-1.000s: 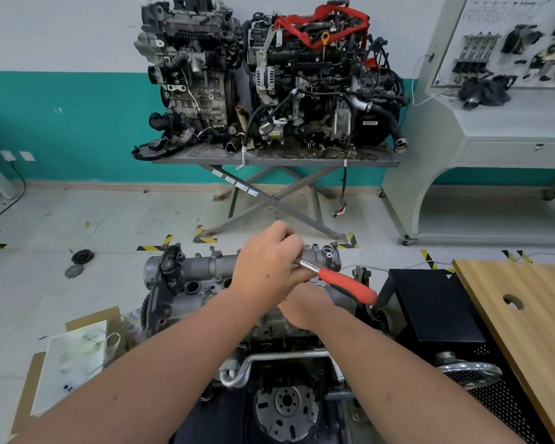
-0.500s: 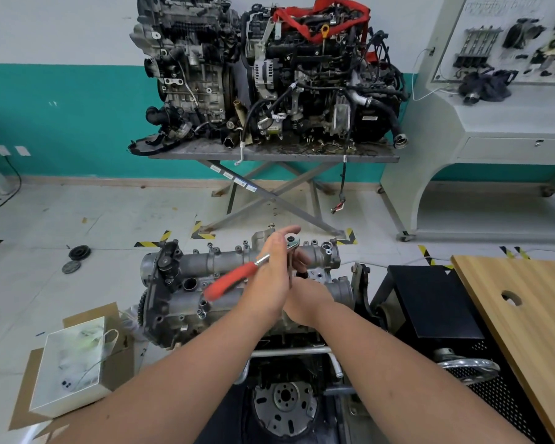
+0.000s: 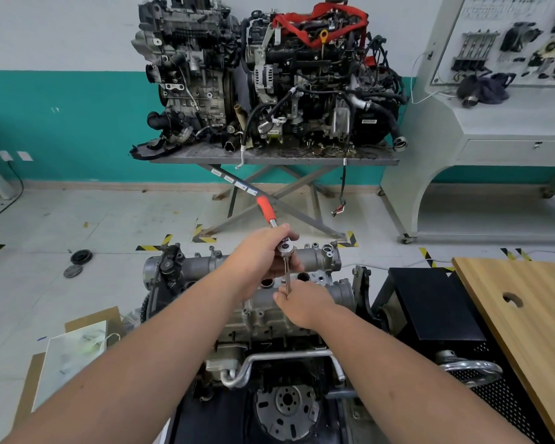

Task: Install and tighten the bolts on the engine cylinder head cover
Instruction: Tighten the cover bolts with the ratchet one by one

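The grey cylinder head cover (image 3: 318,259) lies across the top of the engine in front of me. A ratchet wrench with a red handle (image 3: 266,208) stands over its middle, the handle pointing away from me toward the floor. My left hand (image 3: 263,254) grips the ratchet at its head. A thin extension bar (image 3: 287,274) runs down from the head to the cover. My right hand (image 3: 302,302) pinches the bar's lower end against the cover; the bolt under it is hidden.
A black crate (image 3: 430,302) and a wooden tabletop (image 3: 526,309) stand at the right. A white box on cardboard (image 3: 74,354) sits on the floor at the left. Two engines rest on a scissor-leg stand (image 3: 269,158) ahead. A grey workbench (image 3: 494,129) fills the far right.
The red handle has swung from the right, round to the left, and now points away from me. My left hand has shifted up to the ratchet head. My right hand stays at the bar's base.
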Demonstrator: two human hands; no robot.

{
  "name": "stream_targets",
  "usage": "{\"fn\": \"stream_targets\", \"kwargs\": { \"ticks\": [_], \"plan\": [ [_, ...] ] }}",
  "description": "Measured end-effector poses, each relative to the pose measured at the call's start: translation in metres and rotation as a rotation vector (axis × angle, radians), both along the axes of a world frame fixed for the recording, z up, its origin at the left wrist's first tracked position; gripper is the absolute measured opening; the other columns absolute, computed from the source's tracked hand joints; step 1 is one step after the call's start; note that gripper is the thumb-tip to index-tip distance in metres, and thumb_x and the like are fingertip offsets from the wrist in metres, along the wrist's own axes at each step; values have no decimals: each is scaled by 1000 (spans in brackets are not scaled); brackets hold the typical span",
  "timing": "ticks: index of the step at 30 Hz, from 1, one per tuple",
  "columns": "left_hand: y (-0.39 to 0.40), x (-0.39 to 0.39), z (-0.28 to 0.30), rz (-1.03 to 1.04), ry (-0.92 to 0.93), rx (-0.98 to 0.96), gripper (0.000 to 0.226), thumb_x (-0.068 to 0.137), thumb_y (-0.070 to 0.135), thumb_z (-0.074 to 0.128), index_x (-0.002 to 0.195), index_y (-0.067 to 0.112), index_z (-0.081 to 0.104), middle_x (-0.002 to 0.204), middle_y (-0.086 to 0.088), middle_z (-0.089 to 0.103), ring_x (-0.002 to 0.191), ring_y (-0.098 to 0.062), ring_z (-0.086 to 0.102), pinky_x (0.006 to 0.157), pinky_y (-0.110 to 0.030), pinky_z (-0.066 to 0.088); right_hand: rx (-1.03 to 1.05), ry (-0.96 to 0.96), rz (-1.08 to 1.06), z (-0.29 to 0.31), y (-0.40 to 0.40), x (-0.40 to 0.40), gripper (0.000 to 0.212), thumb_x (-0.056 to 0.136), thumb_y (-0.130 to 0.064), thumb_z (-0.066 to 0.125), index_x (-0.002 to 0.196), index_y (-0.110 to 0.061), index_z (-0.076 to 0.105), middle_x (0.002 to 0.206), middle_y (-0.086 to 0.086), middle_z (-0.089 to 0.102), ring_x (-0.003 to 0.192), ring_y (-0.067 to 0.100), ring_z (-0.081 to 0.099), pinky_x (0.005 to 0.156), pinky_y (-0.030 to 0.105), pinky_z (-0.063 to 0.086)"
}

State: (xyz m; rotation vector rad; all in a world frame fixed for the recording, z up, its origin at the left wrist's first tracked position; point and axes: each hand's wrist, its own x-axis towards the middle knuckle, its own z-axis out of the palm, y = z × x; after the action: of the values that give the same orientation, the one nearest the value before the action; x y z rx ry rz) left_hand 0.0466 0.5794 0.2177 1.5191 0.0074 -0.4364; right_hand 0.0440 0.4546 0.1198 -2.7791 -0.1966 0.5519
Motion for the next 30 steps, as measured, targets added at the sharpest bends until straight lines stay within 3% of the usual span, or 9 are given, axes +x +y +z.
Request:
{"fn": "stream_targets", "kwargs": {
  "ticks": [5,10,13,16,19,21,23,27,30],
  "plan": [
    [5,-11,7,-195,-110,85,37,107,39,39,127,12,54,86,-7,72,89,-23,72,81,-33,51,0,-27,55,-1,-3,-2,35,103,-44,33,79,-25,50,100,4,64,96,27,58,90,42,47],
    [11,-11,18,-320,-155,215,48,107,34,40,114,-11,55,105,-13,73,101,-25,71,96,-43,54,12,-58,83,-3,-5,-2,31,102,-40,34,74,-27,39,94,1,58,94,27,57,84,40,44],
    [10,-11,28,-382,-183,307,28,106,26,41,110,4,58,95,-9,75,95,-22,72,99,-51,49,-3,-81,101,-5,-4,-2,27,103,-41,34,82,-25,40,96,2,56,99,29,58,81,38,41],
    [0,-10,35,-399,-268,458,17,103,22,42,107,19,58,77,-4,71,75,-18,72,83,-53,53,-17,-46,67,-5,-1,-1,28,102,-45,33,90,-22,44,98,4,57,102,30,58,84,39,42],
    [-10,-9,36,-429,-571,855,24,102,38,43,82,26,51,72,1,68,68,-15,68,55,-31,42,0,-11,31,-2,0,-1,31,102,-46,35,89,-21,48,99,6,59,104,31,59,85,39,42],
    [-13,-6,30,-414,-908,1226,30,103,46,38,82,24,44,75,7,54,71,-18,58,56,-30,30,44,3,-22,-2,-1,-1,33,100,-46,37,84,-21,50,100,8,65,104,30,60,88,38,45],
    [-13,-4,22,-393,-1172,1378,33,102,50,34,93,23,51,85,9,44,76,-18,51,64,-31,28,60,17,-48,-1,-3,0,32,100,-46,38,89,-21,53,107,9,67,104,29,59,87,38,44],
    [-8,-5,1,-103,-1443,1150,49,90,56,46,75,13,64,84,-3,59,69,-24,55,61,-34,41,53,-14,-25,-1,1,0,34,101,-43,35,98,-18,59,107,8,66,102,29,60,82,39,45],
    [-10,-8,-13,132,-1466,1035,51,85,57,56,63,11,61,82,-4,61,70,-27,57,60,-38,45,3,17,44,6,-4,-3,33,103,-34,31,108,-17,59,112,7,64,104,29,60,81,39,45]
  ]
}}
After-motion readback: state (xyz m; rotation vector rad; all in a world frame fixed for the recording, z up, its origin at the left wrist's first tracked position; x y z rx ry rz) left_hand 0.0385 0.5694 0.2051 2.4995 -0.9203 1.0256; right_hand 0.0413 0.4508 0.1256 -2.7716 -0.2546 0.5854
